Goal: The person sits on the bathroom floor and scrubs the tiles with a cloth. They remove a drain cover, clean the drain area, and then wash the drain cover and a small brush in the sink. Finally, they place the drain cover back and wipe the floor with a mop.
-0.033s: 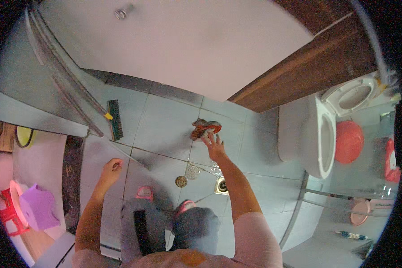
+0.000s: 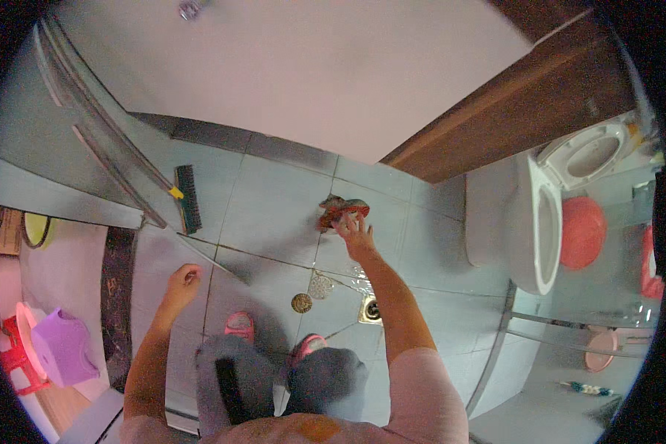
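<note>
- Right hand: fingers partly spread, tips at red-and-dark bundle; can't tell if gripped.
- Bundle on tiled floor, ahead of person, right of brush head.
- Left hand: fingers curled, apart from bundle; contents unclear.
- Two round discs lie near square floor drain.

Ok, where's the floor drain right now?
In the head view, the floor drain sits below and right of centre, just left of the right forearm, with two round discs to its left.
</note>
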`<state>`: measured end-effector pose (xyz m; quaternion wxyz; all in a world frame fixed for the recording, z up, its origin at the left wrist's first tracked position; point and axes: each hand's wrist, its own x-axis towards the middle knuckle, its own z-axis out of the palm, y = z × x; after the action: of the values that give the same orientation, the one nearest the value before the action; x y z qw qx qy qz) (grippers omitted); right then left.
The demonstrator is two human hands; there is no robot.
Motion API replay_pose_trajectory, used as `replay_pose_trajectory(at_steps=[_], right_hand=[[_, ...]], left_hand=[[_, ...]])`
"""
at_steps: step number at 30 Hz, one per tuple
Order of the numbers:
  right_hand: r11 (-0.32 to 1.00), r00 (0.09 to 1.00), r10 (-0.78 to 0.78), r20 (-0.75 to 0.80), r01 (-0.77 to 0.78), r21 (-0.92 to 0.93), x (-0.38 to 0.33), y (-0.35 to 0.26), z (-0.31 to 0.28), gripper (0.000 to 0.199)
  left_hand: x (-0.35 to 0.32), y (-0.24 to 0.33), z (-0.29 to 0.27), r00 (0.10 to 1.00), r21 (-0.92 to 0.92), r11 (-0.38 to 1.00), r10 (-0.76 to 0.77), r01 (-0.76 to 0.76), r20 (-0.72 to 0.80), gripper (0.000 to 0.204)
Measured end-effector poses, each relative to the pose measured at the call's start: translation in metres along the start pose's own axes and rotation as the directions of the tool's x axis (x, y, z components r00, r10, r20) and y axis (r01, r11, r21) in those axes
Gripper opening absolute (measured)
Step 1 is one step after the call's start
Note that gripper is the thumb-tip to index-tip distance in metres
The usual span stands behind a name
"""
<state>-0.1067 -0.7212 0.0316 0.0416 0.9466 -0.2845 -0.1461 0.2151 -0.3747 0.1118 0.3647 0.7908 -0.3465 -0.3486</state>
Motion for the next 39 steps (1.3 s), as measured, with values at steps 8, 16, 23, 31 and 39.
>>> replay_pose_trajectory(at_steps=[8,16,23,31,39], right_hand=[[0.999,1.0,-0.018,-0.02,0.019,0.046,0.055,0.007,0.065,0.07],[0.975,0.987,-0.157,-0.028,0.159,0.155,-0.052,0.032,0.088,0.05],[0.976,0.982,-0.117,0.145,0.088,0.197,-0.135,0.015,0.088,0.047],[0.943,0.979,-0.124,0.162,0.065,0.327,-0.208,0.009,0.108,0.044],[0.269,0.967,0.048,0.25,-0.253,0.929,-0.224,0.031,0.086,0.051]], left_hand=[[0.002,-0.031,0.034,0.969,0.157,0.975,-0.182,0.156,0.168,0.016],[0.007,-0.023,0.071,0.964,0.117,0.989,-0.116,0.09,0.24,0.014],[0.01,-0.026,0.102,0.956,0.102,0.994,-0.061,0.033,0.287,0.015],[0.008,-0.017,0.105,0.948,0.068,0.998,-0.025,0.004,0.316,0.016],[0.0,-0.021,0.101,0.955,0.057,0.998,-0.052,0.037,0.292,0.016]])
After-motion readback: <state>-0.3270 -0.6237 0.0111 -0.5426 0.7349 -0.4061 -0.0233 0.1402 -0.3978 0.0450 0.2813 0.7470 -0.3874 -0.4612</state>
